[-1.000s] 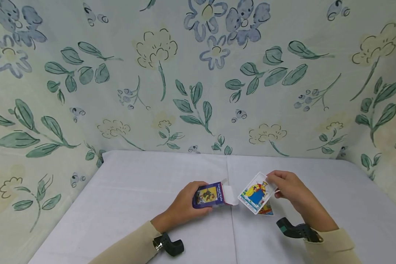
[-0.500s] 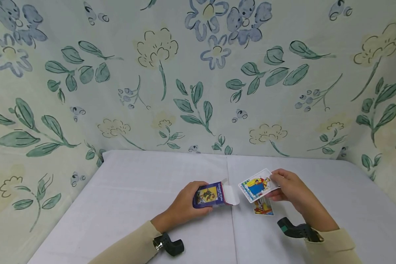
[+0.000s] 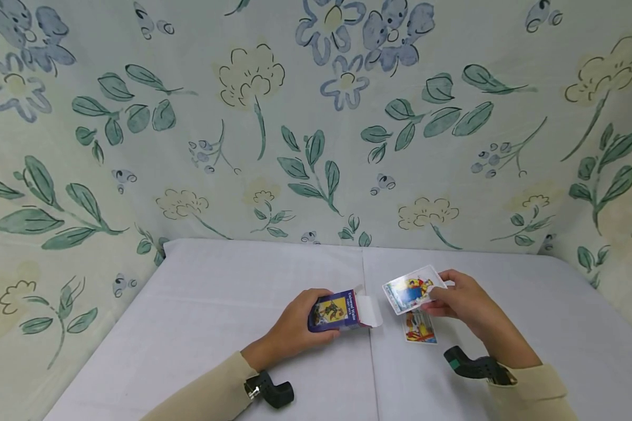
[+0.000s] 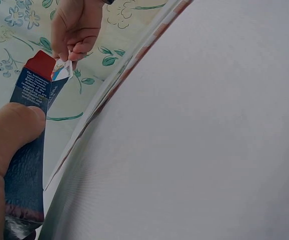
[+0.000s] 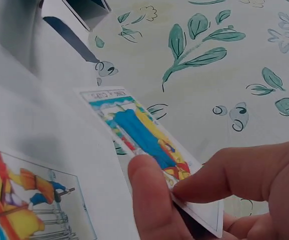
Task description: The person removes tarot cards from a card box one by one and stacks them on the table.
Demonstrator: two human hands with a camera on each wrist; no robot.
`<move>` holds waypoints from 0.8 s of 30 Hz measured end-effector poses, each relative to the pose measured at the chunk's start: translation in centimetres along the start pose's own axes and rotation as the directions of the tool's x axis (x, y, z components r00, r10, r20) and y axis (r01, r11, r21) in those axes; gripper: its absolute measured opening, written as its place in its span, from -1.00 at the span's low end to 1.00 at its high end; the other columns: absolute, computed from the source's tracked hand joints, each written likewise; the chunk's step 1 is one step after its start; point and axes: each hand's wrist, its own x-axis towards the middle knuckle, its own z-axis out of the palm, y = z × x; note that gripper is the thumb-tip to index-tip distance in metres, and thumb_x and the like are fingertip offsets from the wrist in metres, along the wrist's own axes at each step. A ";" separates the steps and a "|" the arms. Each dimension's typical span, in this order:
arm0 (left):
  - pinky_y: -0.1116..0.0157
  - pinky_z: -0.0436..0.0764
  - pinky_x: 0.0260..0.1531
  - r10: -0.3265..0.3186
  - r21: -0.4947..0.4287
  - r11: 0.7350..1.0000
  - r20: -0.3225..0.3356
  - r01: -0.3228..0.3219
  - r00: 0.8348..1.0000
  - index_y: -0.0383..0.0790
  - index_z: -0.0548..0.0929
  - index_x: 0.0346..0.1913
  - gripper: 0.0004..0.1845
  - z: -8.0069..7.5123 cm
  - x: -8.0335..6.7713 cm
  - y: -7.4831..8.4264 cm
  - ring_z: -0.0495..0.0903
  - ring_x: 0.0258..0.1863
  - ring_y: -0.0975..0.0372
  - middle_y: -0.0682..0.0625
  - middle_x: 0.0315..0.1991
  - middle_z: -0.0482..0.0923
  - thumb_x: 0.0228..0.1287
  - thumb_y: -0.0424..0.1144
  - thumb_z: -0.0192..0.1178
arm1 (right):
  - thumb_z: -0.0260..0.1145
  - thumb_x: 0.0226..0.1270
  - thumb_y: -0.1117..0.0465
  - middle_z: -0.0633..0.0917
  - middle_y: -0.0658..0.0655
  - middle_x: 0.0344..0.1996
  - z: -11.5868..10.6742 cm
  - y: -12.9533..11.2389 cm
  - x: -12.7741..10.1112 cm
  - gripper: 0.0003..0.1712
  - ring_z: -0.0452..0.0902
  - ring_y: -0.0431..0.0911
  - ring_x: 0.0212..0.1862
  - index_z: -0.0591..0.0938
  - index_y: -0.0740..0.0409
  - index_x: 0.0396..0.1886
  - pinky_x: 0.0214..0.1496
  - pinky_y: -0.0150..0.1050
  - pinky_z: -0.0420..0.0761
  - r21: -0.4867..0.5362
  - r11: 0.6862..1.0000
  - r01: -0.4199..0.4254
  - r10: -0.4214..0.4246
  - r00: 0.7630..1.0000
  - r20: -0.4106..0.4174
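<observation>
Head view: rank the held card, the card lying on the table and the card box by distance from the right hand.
1. Held card, pinched by the right hand.
2. Card on the table, just below that hand.
3. Card box, off to the left, gripped by the left hand.

On the desk (image 3: 200, 316), the left hand (image 3: 295, 327) rests left of the centre seam and holds a card box (image 3: 334, 311) lying on its side, its open flap (image 3: 371, 311) pointing right. Just right of the flap, the right hand (image 3: 463, 301) holds one card (image 3: 413, 289) above the desk. A second card (image 3: 420, 327) lies flat on the desk, below and slightly nearer than the held one. A hanging cloth (image 3: 316, 117) stands behind the desk.
</observation>
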 end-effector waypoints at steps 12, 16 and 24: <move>0.25 0.49 0.01 0.000 0.002 1.000 0.000 0.000 1.000 -0.05 0.34 0.31 -0.20 0.0 0.0 0.0 0.42 -0.01 0.33 0.15 0.11 0.43 0.06 0.20 0.36 | 0.29 0.29 0.27 0.63 0.36 -0.14 -0.3 0.2 0.2 -0.21 0.70 0.10 -0.27 0.12 0.48 0.36 -0.13 -0.15 0.64 -0.054 0.998 -0.025 0.023 0.999 -0.034; 0.25 0.49 0.01 -0.001 -0.001 1.000 0.002 0.001 1.000 -0.03 0.34 0.31 -0.21 0.0 0.0 0.0 0.42 -0.02 0.34 0.15 0.10 0.43 0.06 0.20 0.36 | 0.32 0.27 0.20 0.64 0.31 -0.17 -0.4 0.2 0.2 -0.23 0.68 0.09 -0.29 0.19 0.49 0.32 -0.17 -0.20 0.65 -0.094 0.995 -0.026 0.021 0.998 -0.057; 0.25 0.49 0.01 -0.009 -0.007 1.000 0.009 0.009 1.000 -0.02 0.34 0.31 -0.21 0.0 0.0 0.0 0.42 -0.02 0.34 0.15 0.10 0.42 0.06 0.18 0.37 | 0.33 0.27 0.12 0.64 0.29 -0.20 -0.5 0.4 0.3 -0.36 0.61 0.10 -0.20 0.38 0.48 0.17 -0.14 -0.20 0.65 -0.128 0.992 -0.017 0.006 0.997 -0.081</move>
